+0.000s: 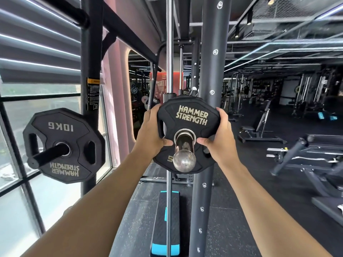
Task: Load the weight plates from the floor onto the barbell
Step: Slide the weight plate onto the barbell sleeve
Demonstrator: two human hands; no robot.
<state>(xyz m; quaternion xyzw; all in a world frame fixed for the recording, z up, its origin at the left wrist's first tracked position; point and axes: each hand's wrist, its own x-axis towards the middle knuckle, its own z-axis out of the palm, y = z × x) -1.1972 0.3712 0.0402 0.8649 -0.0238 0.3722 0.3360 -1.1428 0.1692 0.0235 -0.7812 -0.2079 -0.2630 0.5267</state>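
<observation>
- Centre of the frame: a black plate [187, 133] sits on the chrome barbell sleeve [184, 152], whose end pokes out toward us.
- Left hand [151, 131] grips the plate's left edge; right hand [218, 135] grips its right.
- At left, a 10kg plate [64, 145] hangs on a rack peg [48, 154].

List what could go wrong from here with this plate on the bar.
1. Both thumbs sit beside the bar sleeve; the left hand or right hand might get pinched as the plate slides inward.
2. No collar shows on the sleeve, so the plate might slip back off.
</observation>
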